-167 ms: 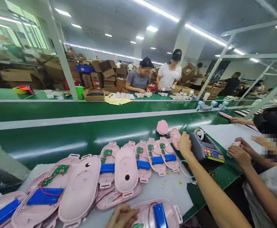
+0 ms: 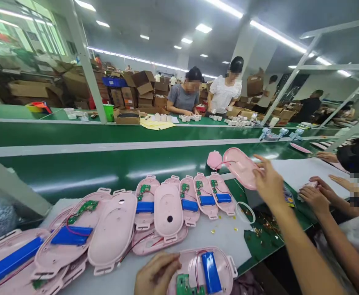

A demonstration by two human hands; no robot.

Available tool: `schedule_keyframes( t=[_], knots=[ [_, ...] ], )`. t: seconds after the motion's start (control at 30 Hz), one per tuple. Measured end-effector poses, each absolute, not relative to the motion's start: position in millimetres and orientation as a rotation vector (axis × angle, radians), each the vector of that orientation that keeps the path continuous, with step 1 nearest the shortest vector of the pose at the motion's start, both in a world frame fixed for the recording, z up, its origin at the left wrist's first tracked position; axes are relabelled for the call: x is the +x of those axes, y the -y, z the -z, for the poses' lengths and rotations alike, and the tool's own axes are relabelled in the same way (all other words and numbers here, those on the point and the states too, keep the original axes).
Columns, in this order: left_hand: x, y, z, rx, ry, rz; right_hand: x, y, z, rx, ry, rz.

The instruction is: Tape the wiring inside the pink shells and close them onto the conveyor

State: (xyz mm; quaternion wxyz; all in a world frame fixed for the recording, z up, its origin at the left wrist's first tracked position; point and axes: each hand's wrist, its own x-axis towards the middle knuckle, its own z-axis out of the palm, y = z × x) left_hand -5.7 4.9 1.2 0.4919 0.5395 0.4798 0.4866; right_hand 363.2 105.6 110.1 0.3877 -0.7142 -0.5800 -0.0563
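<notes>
The person's right hand (image 2: 267, 176) is clamped on a pink cover (image 2: 239, 166), thumb and fingers pinching its near end, raised above the green table (image 2: 84, 166). A red wire runs from the cover to a small pink piece (image 2: 214, 159). The left hand (image 2: 156, 272) curls beside the left edge of a front shell (image 2: 225, 268); whether its fingers grip the rim, one cannot tell. That open shell lies at the near side of a white sheet (image 2: 228, 241) and holds a blue battery (image 2: 212, 272), a green board (image 2: 187, 286) and thin wires. Behind it, a row of open shells (image 2: 209, 211) carries a battery and board apiece; one shell (image 2: 168, 205) lies face down among them. Across the table, a cardboard tray (image 2: 126, 120) contains something dark, next to a green cup (image 2: 108, 112). A blue bin (image 2: 114, 82) sits on cardboard boxes (image 2: 118, 99), its contents too small to make out.
</notes>
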Motion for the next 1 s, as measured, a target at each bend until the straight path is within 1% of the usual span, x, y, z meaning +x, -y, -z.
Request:
schedule_keyframes(
  t=[0.07, 0.13, 0.2, 0.27, 0.37, 0.43, 0.5, 0.6, 0.7, 0.77, 0.83, 1.0],
  knots=[
    [-3, -3, 0, 1.134, -1.203, -1.161, 357, -61, -119, -1.614, 1.637, -0.089],
    [0, 0, -2, 1.119, -1.166, -1.209, 341, -22, -117, -1.553, 1.772, -0.35],
    [2, 3, -7, 1.345, -1.066, -1.317, 316, 3, -106, -1.57, 1.856, -0.498],
    [1, 4, -15, 1.68, -0.935, -1.41, 290, 14, -90, -1.563, 1.893, -0.558],
    [1, 3, -27, 2.034, -0.909, -1.456, 259, 12, -71, -1.492, 1.889, -0.586],
    [4, 1, -28, 2.063, -1.019, -1.469, 248, 8, -65, -1.425, 1.864, -0.605],
    [10, 0, -24, 1.944, -1.055, -1.462, 244, 4, -62, -1.368, 1.819, -0.635],
    [19, -2, -13, 1.54, -1.076, -1.371, 243, 0, -60, -1.347, 1.761, -0.696],
    [25, -4, -7, 1.147, -1.08, -1.291, 236, -4, -61, -1.421, 1.869, -0.59],
    [27, -5, -9, 1.082, -1.058, -1.262, 224, -8, -63, -1.457, 1.988, -0.455],
    [28, -6, -11, 1.112, -1.052, -1.235, 209, -14, -63, -1.469, 2.058, -0.394],
    [27, -8, -9, 1.039, -0.954, -1.191, 191, -31, -54, -1.434, 2.091, -0.571]
  ],
)
